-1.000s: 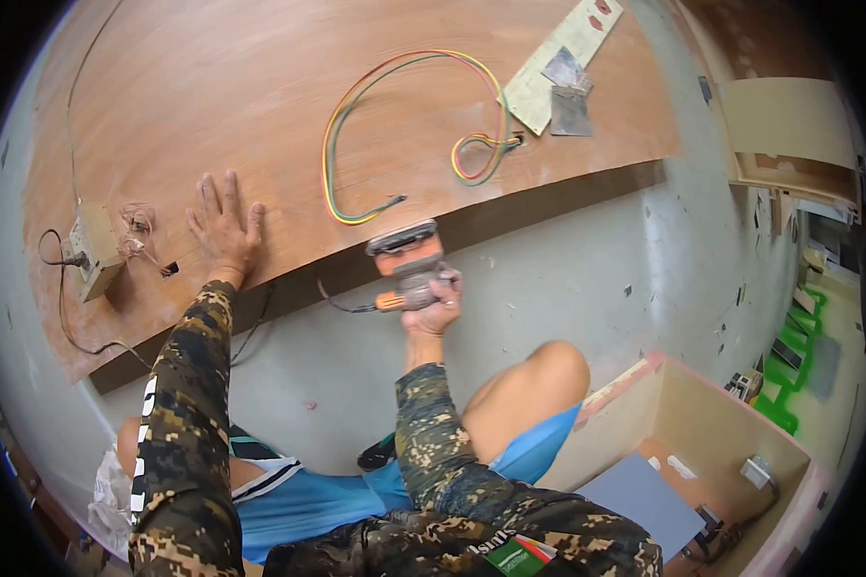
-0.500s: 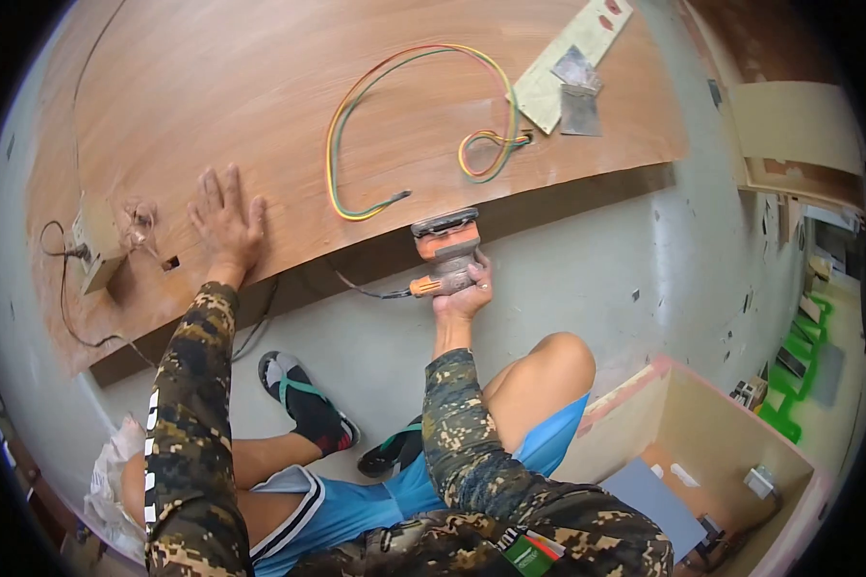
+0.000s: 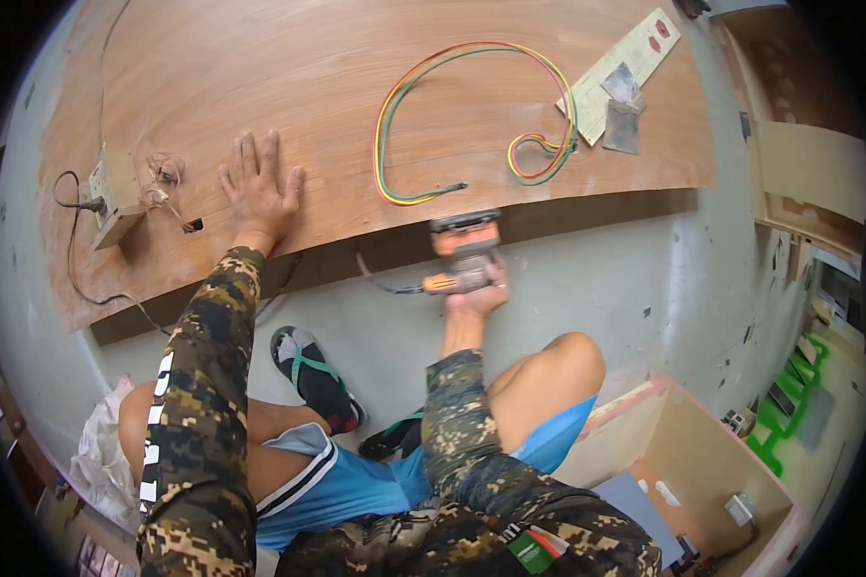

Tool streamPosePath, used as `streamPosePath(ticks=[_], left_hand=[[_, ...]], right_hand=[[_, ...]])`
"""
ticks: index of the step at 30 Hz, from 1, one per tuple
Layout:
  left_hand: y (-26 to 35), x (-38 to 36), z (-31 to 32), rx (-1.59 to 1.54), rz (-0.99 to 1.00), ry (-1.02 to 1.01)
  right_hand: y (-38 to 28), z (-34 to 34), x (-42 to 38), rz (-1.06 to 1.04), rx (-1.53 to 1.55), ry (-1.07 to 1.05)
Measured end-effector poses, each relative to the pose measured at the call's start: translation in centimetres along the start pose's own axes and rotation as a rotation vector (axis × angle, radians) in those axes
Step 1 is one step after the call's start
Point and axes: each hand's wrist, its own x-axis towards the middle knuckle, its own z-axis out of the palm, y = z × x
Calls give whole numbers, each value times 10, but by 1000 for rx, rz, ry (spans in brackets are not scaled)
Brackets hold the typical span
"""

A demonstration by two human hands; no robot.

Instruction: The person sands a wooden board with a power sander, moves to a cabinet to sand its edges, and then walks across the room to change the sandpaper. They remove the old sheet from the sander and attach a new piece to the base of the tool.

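My left hand (image 3: 265, 197) lies flat with fingers spread on the brown wooden panel (image 3: 260, 87), near its front edge. In my right hand (image 3: 481, 296) is an orange and grey electric sander (image 3: 469, 258), gripped round its body. Its dark pad faces the panel's front edge and is right at it. From the sander's orange end a dark cord (image 3: 385, 286) runs left below the edge. Just above the pad, on the panel, is the loose end of a bundle of red, yellow and green wires (image 3: 380, 144), which curls to a hole at the right.
Left on the panel stands a socket box (image 3: 115, 204) with a plugged-in cord, beside thin coiled wire (image 3: 166, 178) and a square cutout (image 3: 193, 226). A pale board strip (image 3: 635, 62) and grey sheets (image 3: 622, 125) lie right. An open wooden box (image 3: 702, 433) stands by my right knee.
The view has shifted, so the panel appears farther right. Along the front edge, the sander has moved left relative to the wire end. My left hand stays flat on the panel.
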Motion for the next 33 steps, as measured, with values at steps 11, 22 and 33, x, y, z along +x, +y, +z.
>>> streamPosePath(ticks=[11, 22, 33], left_hand=[[-5, 1, 3, 57, 51, -18], [-9, 2, -5, 19, 53, -68], [-14, 4, 3, 60, 59, -56]], right_hand=[[37, 1, -35, 115, 14, 30], [80, 28, -97, 380, 309, 29], [26, 17, -44, 177, 226, 58]])
